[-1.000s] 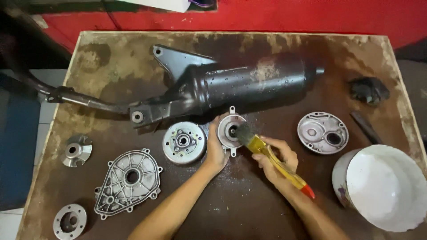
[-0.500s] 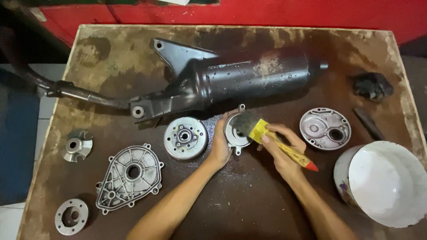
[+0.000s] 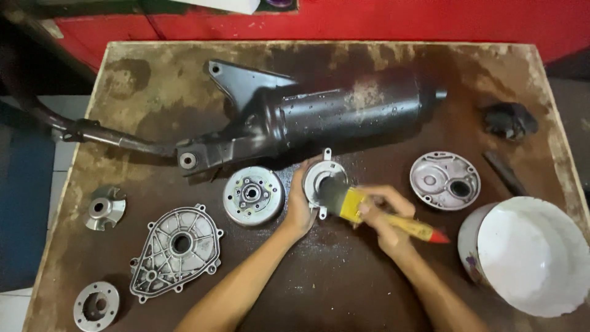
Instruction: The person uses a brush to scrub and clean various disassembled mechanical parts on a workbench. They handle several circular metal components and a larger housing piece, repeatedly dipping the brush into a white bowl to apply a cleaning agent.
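Observation:
My left hand (image 3: 299, 206) grips the left edge of a small round metal housing (image 3: 321, 176) with mounting tabs, tilted up off the brown table (image 3: 319, 276). My right hand (image 3: 384, 221) holds a paintbrush (image 3: 393, 220) with a yellow handle and red tip. Its dark bristles press into the housing's centre. A round flywheel-like part (image 3: 252, 195) lies just left of my left hand.
A black exhaust muffler (image 3: 319, 120) with its pipe lies across the back. A round cover (image 3: 445, 180) and a white bowl (image 3: 528, 255) sit at the right. A cast cover (image 3: 176, 251), a fan-shaped part (image 3: 104, 207) and a ring (image 3: 96, 305) lie at the left. A dark rag (image 3: 509, 119) lies far right.
The brush has swung from pointing up-left over the housing to lying flatter, bristles pushed into its centre. My left hand has kept its hold on the housing.

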